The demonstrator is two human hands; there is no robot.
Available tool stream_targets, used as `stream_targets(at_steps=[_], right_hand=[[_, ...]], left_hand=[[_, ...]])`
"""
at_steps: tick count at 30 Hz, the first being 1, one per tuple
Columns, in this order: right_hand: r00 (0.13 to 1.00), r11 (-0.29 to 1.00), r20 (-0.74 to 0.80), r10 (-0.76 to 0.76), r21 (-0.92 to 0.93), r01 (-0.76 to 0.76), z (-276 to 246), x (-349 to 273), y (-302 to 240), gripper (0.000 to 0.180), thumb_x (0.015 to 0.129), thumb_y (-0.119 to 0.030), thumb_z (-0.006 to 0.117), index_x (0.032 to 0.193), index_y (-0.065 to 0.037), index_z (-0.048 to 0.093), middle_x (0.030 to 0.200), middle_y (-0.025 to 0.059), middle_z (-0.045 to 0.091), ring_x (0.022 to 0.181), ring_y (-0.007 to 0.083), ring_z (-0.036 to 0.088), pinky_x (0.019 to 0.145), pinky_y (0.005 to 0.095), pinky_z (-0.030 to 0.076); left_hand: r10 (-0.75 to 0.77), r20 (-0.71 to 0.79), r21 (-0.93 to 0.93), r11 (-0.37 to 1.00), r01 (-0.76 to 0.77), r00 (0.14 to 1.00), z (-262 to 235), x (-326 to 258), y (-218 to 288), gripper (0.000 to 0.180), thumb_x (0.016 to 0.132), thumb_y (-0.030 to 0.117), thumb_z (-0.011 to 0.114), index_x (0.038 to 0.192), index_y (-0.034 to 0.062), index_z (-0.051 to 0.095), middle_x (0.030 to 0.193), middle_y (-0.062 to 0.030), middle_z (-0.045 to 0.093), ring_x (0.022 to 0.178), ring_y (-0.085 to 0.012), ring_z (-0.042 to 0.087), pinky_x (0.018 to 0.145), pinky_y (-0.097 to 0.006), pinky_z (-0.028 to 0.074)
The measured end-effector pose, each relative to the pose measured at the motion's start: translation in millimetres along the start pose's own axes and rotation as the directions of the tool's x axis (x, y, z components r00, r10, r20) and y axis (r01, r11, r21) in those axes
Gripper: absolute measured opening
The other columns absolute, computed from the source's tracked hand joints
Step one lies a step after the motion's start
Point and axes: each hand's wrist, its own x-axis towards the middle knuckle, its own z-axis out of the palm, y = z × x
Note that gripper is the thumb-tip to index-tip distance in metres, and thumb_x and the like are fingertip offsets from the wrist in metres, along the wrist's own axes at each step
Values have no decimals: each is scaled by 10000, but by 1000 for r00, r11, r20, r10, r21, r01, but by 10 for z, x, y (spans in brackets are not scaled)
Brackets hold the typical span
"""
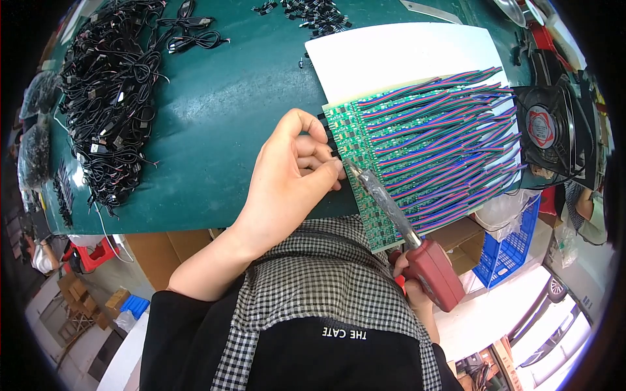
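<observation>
My left hand rests on the green table at the left edge of a green circuit board panel, fingertips pinched on a small black part at the board's edge. My right hand grips the red handle of a soldering iron; its metal tip points up-left and touches the board beside my left fingertips. Several red, blue and green wires fan out to the right from the board, over a white sheet.
A heap of black cables covers the table's left side. Small black connectors lie at the far edge. A black fan stands at the right. A blue crate and cardboard boxes sit below the table.
</observation>
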Motion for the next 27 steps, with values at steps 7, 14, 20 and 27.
stream_targets(at_steps=[7, 14, 20, 27], right_hand=[[998, 999, 48, 43, 2, -43, -43, 1, 0, 740, 647, -492, 746, 1106, 47, 530, 868, 130, 641, 764, 283, 646, 707, 339, 511], [1000, 999, 7, 26, -44, -26, -86, -112, 68, 739, 654, -505, 736, 1102, 45, 529, 861, 127, 640, 745, 283, 642, 708, 353, 508], [1000, 995, 20, 4, -104, -1, -40, -3, -2, 737, 664, -496, 731, 1109, 53, 520, 842, 114, 640, 741, 275, 643, 691, 342, 510], [992, 992, -16, 123, 3, -123, -24, 160, -356, 619, 727, -542, 639, 1002, 10, 590, 698, 39, 637, 620, 217, 616, 597, 277, 474]], left_hand=[[3, -5, 0, 1000, -3, 1000, 0, -1, -18, 239, 796, -65, 546, 923, 32, 368, 722, -44, 550, 659, -80, 561, 602, -227, 487], [18, -2, 2, 1000, -18, 1000, -3, 3, -36, 240, 794, -66, 543, 924, 30, 365, 720, -46, 545, 656, -81, 560, 601, -229, 488], [13, -8, 16, 1000, -13, 1000, -1, -2, -33, 243, 793, -65, 544, 923, 34, 364, 718, -42, 540, 656, -82, 561, 603, -230, 489], [11, 2, -7, 1000, -11, 1000, 4, 14, -20, 248, 794, -64, 547, 925, 35, 362, 719, -40, 539, 655, -82, 560, 600, -231, 488]])
